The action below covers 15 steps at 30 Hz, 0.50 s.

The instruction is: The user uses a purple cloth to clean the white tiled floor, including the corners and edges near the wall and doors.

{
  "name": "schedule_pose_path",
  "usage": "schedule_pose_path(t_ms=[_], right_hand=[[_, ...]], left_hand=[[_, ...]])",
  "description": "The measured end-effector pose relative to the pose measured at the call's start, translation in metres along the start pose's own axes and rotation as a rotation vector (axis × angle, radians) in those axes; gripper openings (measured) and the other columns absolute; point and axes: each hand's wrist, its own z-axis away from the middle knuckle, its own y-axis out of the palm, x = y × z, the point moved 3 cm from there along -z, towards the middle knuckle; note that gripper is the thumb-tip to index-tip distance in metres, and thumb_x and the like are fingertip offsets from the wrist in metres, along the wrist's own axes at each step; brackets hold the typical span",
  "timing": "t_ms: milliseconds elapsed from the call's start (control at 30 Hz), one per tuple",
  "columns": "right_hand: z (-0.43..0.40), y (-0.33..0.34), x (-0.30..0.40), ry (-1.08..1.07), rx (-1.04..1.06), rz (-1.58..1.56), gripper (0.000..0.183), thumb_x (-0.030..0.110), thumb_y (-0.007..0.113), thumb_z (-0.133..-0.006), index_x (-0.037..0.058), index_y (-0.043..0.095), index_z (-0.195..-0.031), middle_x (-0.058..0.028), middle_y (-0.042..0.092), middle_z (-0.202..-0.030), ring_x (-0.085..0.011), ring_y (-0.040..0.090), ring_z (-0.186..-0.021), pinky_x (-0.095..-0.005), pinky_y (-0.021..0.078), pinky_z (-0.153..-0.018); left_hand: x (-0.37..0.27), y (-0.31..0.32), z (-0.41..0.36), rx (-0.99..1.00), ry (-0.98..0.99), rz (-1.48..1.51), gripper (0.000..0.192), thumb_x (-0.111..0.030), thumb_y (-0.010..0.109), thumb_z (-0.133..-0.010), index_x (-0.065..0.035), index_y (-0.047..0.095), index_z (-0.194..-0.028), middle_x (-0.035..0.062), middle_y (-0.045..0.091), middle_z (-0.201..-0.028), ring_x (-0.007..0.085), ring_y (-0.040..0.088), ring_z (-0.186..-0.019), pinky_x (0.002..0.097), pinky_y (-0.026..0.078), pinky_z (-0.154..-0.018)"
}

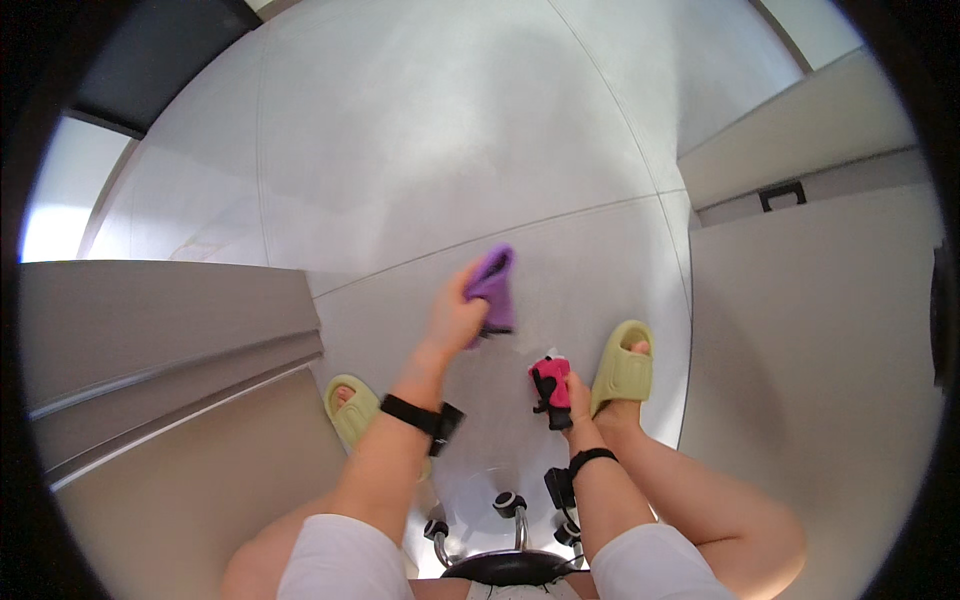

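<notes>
My left hand [456, 316] grips a folded purple cloth [493, 289] with a dark edge at its lower end, held out over the pale floor tiles; hand and cloth are slightly blurred. Lower and to the right, my right hand [579, 401] is closed around a small pink and black object [552, 379] with a white tip. Its exact kind cannot be made out. The two held things are apart from each other. Black straps with small box-shaped devices circle both wrists.
Green slide sandals [626, 367] are on my feet. Under me is a seat with a black cushion [514, 568] and casters [509, 504]. A grey cabinet [172, 315] stands at left; a panel [795, 315] near a black handle [782, 196] stands at right. Something black [165, 60] is at upper left.
</notes>
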Motion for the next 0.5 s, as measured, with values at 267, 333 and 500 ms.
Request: schedule_pose_path(t_ms=[267, 333, 500], right_hand=[[0.031, 0.016, 0.031, 0.052, 0.007, -0.023, 0.033, 0.039, 0.056, -0.075, 0.007, 0.062, -0.079, -0.0079, 0.059, -0.07, -0.0221, 0.056, -0.052, -0.0369, 0.0448, -0.044], [0.033, 0.017, 0.027, 0.05, 0.008, -0.084, 0.032, 0.038, 0.057, -0.075, 0.0065, 0.062, -0.078, -0.0062, 0.059, -0.069, -0.0208, 0.056, -0.053, -0.036, 0.044, -0.045], [0.009, 0.0, 0.015, -0.018, -0.046, -0.083, 0.036, 0.033, 0.057, -0.073, -0.0026, 0.063, -0.076, -0.0067, 0.057, -0.067, -0.0173, 0.051, -0.06, -0.0346, 0.0408, -0.057]], left_hand=[[0.04, -0.064, 0.034, -0.116, 0.165, -0.854, 0.065, 0.001, 0.054, -0.067, -0.0081, 0.047, -0.131, 0.0207, 0.052, -0.127, 0.0367, 0.05, -0.114, 0.0436, 0.039, -0.097], [0.044, -0.057, 0.036, -0.15, 0.146, -0.825, 0.066, 0.0, 0.054, -0.067, -0.008, 0.046, -0.132, 0.02, 0.049, -0.131, 0.0365, 0.047, -0.118, 0.0435, 0.037, -0.098], [0.047, -0.019, 0.032, -0.246, 0.183, -0.844, 0.067, -0.003, 0.056, -0.067, -0.0069, 0.045, -0.132, 0.0193, 0.047, -0.134, 0.0358, 0.046, -0.12, 0.0429, 0.036, -0.099]])
